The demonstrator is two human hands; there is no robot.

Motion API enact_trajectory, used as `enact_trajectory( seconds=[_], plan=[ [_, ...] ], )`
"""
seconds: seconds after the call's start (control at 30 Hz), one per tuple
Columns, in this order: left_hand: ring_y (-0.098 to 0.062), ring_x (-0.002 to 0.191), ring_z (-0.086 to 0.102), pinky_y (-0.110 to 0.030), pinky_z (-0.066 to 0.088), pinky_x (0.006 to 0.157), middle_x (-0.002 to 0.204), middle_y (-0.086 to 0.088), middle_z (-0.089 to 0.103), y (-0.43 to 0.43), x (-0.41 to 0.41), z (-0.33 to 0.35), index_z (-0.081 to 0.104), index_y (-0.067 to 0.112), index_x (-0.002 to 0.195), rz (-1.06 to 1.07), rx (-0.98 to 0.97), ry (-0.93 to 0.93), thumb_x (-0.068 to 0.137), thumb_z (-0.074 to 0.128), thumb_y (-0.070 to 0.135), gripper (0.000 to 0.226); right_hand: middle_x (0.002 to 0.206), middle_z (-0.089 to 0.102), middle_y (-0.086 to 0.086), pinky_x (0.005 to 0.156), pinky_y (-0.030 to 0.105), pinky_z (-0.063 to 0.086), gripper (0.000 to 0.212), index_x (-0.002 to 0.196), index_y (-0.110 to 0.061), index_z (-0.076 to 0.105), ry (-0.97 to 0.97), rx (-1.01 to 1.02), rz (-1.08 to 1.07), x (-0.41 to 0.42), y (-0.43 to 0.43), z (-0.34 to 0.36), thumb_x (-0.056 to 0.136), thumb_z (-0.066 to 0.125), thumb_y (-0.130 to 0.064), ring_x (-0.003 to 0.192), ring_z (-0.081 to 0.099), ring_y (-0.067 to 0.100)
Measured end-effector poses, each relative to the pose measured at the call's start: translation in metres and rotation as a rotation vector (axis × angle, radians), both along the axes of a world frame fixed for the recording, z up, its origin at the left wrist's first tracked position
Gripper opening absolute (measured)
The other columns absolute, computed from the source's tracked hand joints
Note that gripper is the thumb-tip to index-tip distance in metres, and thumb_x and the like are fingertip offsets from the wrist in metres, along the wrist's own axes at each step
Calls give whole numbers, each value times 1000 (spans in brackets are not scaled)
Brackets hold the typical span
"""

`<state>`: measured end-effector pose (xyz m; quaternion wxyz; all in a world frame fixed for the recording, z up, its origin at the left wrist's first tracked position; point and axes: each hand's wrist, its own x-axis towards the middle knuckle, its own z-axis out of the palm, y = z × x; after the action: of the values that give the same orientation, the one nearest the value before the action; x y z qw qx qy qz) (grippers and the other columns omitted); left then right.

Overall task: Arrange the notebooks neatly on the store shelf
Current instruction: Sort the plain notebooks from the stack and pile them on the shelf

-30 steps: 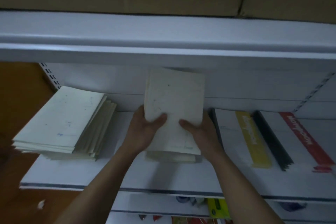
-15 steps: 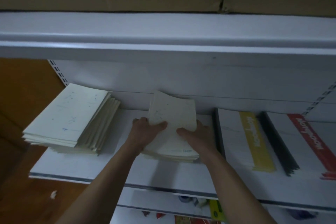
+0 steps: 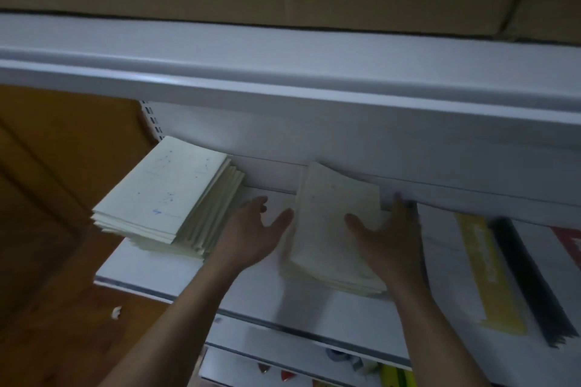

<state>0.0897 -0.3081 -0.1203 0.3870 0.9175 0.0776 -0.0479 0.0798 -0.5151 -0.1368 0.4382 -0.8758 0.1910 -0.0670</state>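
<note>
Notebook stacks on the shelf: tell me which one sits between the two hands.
The plain cream middle stack, flanked by the left hand and right hand. The fanned cream stack lies further left, the yellow-striped stack further right.

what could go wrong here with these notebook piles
1. The middle stack lies fanned and crooked, with the left hand off it and only the right hand touching it; a careless push could spread it further.
2. The left stack is fanned too and seems to jut past the left end of the shelf; the left forearm close beside it could knock notebooks off.
</note>
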Motion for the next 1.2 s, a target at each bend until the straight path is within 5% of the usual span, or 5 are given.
enact_trajectory(
  seconds=[0.2,0.4,0.57,0.7,1.2],
  plan=[
    [-25,124,48,-43,41,103,136,-3,56,101,0,23,60,23,126,124,363,-293,85,61,52,50,139,46,5,107,31,32,73,141,-17,42,-269,-94,261,4,95,37,78,71,-38,129,41,21],
    [-35,126,39,-51,36,102,141,-12,45,204,21,10,44,17,138,236,510,-124,82,61,57,72,128,54,3,91,31,46,62,133,-16,48,-40,-21,467,19,193,19,81,66,-47,108,58,18],
    [-30,113,48,-45,46,94,130,-11,51,232,29,-4,48,15,129,171,491,-145,75,64,63,74,136,49,5,85,27,41,84,140,-12,41,180,101,387,32,241,6,77,62,-64,118,54,20],
    [-28,118,39,-42,37,94,132,-10,41,228,22,-9,45,22,126,34,687,-185,70,41,85,84,100,71,-1,63,24,48,56,109,-14,66,144,168,215,40,260,-2,73,71,-57,85,66,13],
    [-18,81,57,-38,56,72,96,0,56,270,77,-1,46,17,103,-48,282,-37,68,77,55,60,111,66,-3,74,28,50,40,123,-23,54,-141,769,-71,10,228,1,87,67,-10,97,63,15]
  ],
)
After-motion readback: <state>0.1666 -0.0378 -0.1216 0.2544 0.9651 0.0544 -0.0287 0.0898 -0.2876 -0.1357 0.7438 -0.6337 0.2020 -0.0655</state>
